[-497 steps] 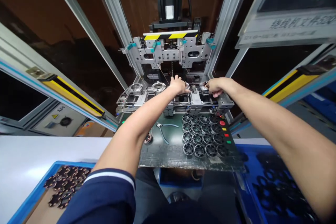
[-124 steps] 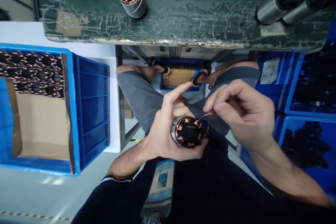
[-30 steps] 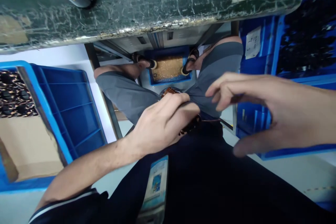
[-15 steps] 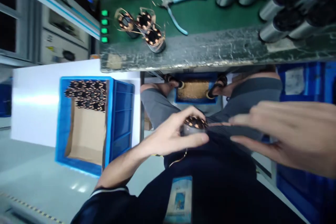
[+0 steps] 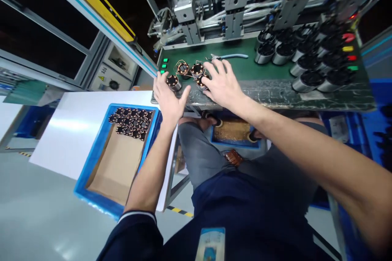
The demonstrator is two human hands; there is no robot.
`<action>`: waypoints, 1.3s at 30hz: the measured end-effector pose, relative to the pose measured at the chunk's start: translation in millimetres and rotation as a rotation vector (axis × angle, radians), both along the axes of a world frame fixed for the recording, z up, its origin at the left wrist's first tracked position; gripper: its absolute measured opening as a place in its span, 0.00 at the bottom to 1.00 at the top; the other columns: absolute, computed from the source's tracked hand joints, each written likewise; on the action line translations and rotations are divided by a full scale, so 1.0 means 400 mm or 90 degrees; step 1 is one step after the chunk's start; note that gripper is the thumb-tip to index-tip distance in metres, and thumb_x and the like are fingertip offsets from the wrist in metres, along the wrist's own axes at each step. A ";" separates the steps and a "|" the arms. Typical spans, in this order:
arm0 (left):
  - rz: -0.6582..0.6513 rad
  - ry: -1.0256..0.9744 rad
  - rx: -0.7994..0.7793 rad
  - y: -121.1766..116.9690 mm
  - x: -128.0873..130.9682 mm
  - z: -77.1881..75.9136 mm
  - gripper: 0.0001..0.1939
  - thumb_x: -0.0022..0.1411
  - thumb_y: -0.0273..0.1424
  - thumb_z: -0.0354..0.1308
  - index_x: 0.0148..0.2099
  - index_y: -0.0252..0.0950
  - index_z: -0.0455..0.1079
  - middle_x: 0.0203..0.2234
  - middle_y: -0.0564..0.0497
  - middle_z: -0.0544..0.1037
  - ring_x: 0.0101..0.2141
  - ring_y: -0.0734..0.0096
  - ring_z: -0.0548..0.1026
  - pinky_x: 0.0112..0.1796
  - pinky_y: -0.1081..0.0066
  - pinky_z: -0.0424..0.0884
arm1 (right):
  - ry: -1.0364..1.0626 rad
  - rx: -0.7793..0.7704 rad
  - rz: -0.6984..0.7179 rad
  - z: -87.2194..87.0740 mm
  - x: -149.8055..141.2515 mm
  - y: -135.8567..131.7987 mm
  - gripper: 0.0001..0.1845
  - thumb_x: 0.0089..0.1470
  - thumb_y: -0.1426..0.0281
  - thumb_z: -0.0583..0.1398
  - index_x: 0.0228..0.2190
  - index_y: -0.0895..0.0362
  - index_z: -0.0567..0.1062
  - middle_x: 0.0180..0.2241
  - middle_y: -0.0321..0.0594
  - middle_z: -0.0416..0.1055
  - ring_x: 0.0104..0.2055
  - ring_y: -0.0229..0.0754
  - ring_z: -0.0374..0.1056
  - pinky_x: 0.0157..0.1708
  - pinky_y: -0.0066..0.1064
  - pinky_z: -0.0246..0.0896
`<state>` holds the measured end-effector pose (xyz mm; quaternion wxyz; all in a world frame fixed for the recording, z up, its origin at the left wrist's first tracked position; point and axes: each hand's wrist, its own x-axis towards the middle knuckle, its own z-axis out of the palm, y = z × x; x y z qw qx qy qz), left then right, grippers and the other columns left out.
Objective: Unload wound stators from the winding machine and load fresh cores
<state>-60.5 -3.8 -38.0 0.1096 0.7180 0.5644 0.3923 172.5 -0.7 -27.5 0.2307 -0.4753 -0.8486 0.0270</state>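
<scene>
Several copper-wound stators stand at the left front corner of the green bench (image 5: 245, 74). My left hand (image 5: 169, 98) is open with its fingers spread, palm against the nearest wound stator (image 5: 173, 82). My right hand (image 5: 222, 84) lies open and flat, its fingertips touching another wound stator (image 5: 202, 83). Two more wound stators (image 5: 183, 68) (image 5: 197, 69) stand just behind, with loose copper wire ends sticking out. Neither hand grips anything.
Blue-handled pliers (image 5: 230, 56) lie behind my right hand. Unwound grey stators (image 5: 303, 63) are grouped at the bench's right. A blue crate (image 5: 101, 159) lined with cardboard, holding wound stators, sits at lower left. The winding machine (image 5: 214, 4) stands behind, with green buttons (image 5: 164, 66) at the bench's left edge.
The left hand held a wound stator over my lap, the right hand at its wire. Both hands have since reached up to the bench corner, where one more stator now stands.
</scene>
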 end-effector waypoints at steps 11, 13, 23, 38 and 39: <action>-0.400 -0.413 -0.465 -0.406 0.131 0.026 0.65 0.45 0.45 0.84 0.77 0.49 0.51 0.70 0.41 0.65 0.68 0.43 0.70 0.65 0.48 0.73 | 0.154 -0.201 0.222 0.083 0.110 -0.404 0.22 0.67 0.61 0.66 0.59 0.53 0.74 0.63 0.50 0.71 0.62 0.52 0.72 0.58 0.43 0.72; -0.390 -0.449 -0.510 -0.427 0.157 0.022 0.61 0.49 0.41 0.83 0.77 0.48 0.54 0.64 0.43 0.72 0.62 0.48 0.76 0.62 0.51 0.76 | 0.188 -0.201 0.161 0.085 0.153 -0.457 0.31 0.66 0.65 0.68 0.67 0.53 0.69 0.60 0.49 0.75 0.59 0.49 0.74 0.58 0.40 0.72; -0.389 -0.542 -0.555 -0.411 0.274 0.041 0.27 0.54 0.33 0.81 0.49 0.41 0.70 0.51 0.47 0.82 0.49 0.62 0.82 0.50 0.64 0.76 | 0.447 -0.256 0.118 0.111 0.285 -0.570 0.08 0.66 0.72 0.65 0.46 0.51 0.81 0.50 0.43 0.79 0.54 0.48 0.77 0.49 0.38 0.77; -0.234 -0.824 -0.412 -0.372 0.335 0.022 0.30 0.49 0.45 0.81 0.43 0.43 0.66 0.37 0.58 0.68 0.28 0.81 0.65 0.32 0.72 0.68 | 0.742 -0.342 -0.035 0.042 0.238 -0.679 0.09 0.69 0.66 0.61 0.45 0.57 0.79 0.29 0.40 0.72 0.27 0.40 0.68 0.25 0.33 0.61; -0.276 -0.718 -0.356 -0.364 0.326 0.009 0.31 0.46 0.44 0.83 0.43 0.43 0.67 0.38 0.56 0.70 0.33 0.77 0.69 0.37 0.70 0.71 | 0.700 -0.410 -0.078 0.046 0.247 -0.674 0.10 0.68 0.63 0.63 0.45 0.56 0.78 0.30 0.40 0.72 0.27 0.40 0.66 0.24 0.33 0.60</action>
